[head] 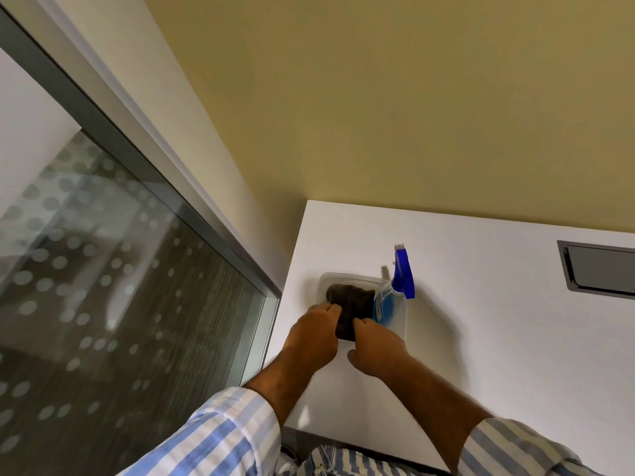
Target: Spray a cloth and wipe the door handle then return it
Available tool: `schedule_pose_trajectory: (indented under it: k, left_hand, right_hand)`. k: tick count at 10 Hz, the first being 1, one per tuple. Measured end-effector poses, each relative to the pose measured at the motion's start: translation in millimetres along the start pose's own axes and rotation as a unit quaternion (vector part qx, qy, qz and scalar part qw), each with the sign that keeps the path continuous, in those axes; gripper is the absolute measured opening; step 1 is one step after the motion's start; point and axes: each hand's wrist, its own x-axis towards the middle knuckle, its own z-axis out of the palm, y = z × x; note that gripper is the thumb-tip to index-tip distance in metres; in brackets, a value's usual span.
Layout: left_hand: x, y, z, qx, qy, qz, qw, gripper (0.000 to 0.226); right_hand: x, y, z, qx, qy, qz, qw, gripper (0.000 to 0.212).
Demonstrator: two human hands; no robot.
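A dark brown cloth (350, 302) lies folded in a clear plastic tray (400, 326) on the white table (498, 338). A spray bottle (395, 290) with a blue trigger head and blue liquid leans in the tray's right side. My left hand (314, 334) pinches the cloth's left edge. My right hand (374, 345) grips the cloth's near right edge, fingers curled onto it. The door handle is not in view.
A glass partition (103, 286) with frosted dots and a grey metal frame (154, 166) stands to the left of the table. A grey cable hatch (601, 269) is set into the tabletop at the right. A yellow wall rises behind.
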Motion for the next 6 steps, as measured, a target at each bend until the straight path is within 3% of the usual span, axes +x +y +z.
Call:
schedule_pose_trajectory:
  k: [3,5,6]
  left_hand:
    - [-34.1,-2.6,-8.3,0.030,0.101,0.007,0.994,0.037]
    - [-59.7,-16.1,-5.7,0.044,0.134,0.068,0.988,0.032]
    - [-69.9,-22.7,-5.5,0.068,0.113,0.044,0.990,0.041]
  right_hand:
    - [-25.0,0.1,3.1,-0.016,0.073,-0.016,0.997,0.049]
    - [-51.5,-4.5,9.1,-0.014,0.113,-0.017,0.993,0.051]
    - [-62.1,-11.1,11.3,0.017,0.092,0.016,0.996,0.053]
